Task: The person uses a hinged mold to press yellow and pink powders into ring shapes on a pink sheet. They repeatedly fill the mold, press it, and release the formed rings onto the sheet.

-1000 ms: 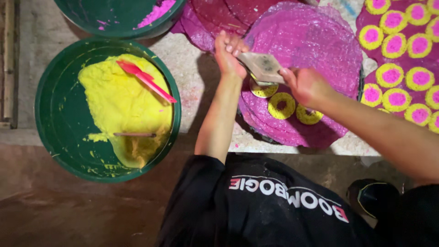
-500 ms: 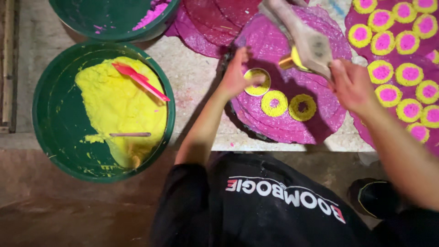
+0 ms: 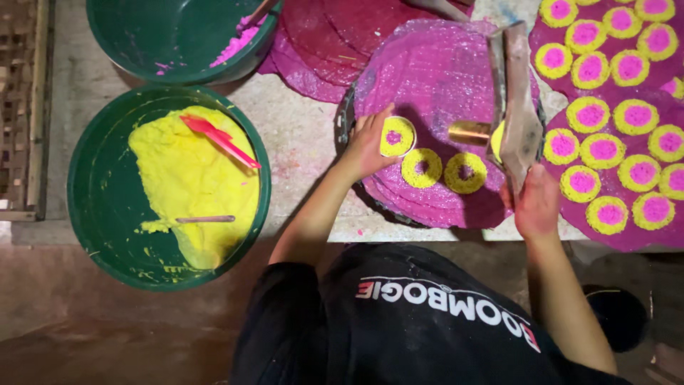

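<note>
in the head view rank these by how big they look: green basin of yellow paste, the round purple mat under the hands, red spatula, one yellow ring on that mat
1. Green basin and round purple mat: similar, too close to rank.
2. Red spatula.
3. Yellow ring, smallest.

The big bowl [image 3: 100, 207] at nine o'clock is dark green, with bright yellow paste [image 3: 189, 178] in it and a red spoon [image 3: 217, 137] on top. The bowl [image 3: 171, 36] at eleven o'clock is green too, with a bit of pink paste [image 3: 239, 44]. The round mat [image 3: 434, 78] in the middle is purple-pink. On it lie yellow rings [image 3: 422, 168] with pink middles. At three o'clock, rows of the same yellow-and-pink rounds [image 3: 605, 150] make a dotted pattern. The shirt [image 3: 427, 335] at six o'clock is black.
</note>
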